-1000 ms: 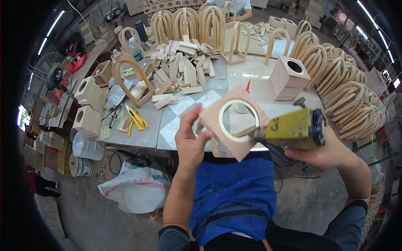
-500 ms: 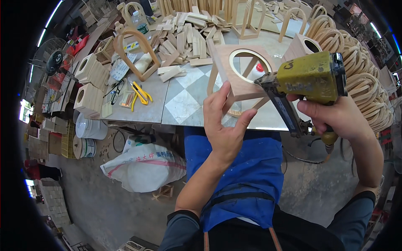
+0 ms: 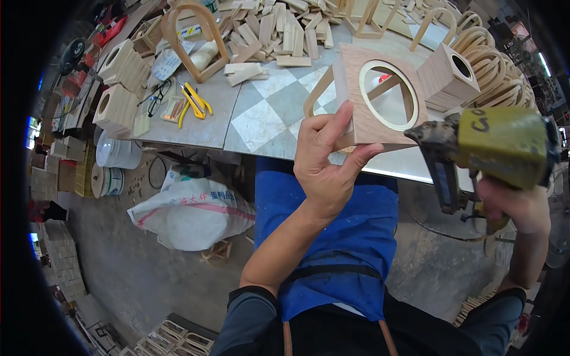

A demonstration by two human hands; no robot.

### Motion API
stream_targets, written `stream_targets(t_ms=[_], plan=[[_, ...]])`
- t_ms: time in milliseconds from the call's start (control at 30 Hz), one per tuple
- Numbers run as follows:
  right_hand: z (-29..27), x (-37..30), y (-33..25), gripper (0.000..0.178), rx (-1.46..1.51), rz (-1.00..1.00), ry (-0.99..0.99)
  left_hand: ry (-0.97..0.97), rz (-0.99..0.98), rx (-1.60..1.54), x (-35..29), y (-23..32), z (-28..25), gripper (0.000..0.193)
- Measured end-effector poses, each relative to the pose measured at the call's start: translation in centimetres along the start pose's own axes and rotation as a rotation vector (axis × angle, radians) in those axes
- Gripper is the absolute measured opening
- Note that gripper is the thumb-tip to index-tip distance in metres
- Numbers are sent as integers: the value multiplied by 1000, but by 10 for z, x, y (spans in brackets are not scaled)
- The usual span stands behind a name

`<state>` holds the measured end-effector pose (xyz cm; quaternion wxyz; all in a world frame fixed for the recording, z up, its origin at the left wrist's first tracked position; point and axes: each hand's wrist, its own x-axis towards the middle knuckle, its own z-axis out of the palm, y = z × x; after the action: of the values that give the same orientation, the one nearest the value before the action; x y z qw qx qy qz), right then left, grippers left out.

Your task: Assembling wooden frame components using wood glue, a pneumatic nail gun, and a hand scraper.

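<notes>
My left hand [image 3: 328,163] grips a wooden frame [image 3: 351,101] by its near edge, fingers on one side and thumb along the lower edge. The frame has a square panel with a large round hole ringed in pale wood, and an arched leg behind it. My right hand [image 3: 515,204], somewhat blurred, is wrapped round the handle of a yellow-green nail gun [image 3: 504,145]. The gun's dark nose overlaps the panel's lower right corner; whether it touches, I cannot tell. An air hose trails below the handle.
Box-like wooden pieces with round holes [image 3: 448,80] stand on the bench [image 3: 219,127], right and left. Loose wood strips [image 3: 285,35] are heaped at the back, with stacked wooden arches [image 3: 499,71] at right. Yellow-handled pliers [image 3: 193,104] and glasses [image 3: 155,99] lie left. A white sack [image 3: 193,210] sits on the floor.
The nail gun has shifted right with my right hand, from beside the hole toward the panel's right corner. My left hand has turned the frame so its panel faces me more.
</notes>
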<state>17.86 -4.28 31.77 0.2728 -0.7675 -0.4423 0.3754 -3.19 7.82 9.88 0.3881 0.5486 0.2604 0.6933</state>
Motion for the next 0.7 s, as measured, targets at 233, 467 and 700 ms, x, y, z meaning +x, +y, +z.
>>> stream_targets(t_ms=[233, 467, 700], plan=[[-21, -2, 1, 53, -504, -497, -251, -63, 27, 7, -2, 0, -2, 63], [-6, 10, 2, 56, -580, -819, -246, -96, 59, 26, -2, 4, 0, 62], [8, 17, -9, 53, -499, -726, -219, -121, 80, 17, -1, 3, -4, 63]])
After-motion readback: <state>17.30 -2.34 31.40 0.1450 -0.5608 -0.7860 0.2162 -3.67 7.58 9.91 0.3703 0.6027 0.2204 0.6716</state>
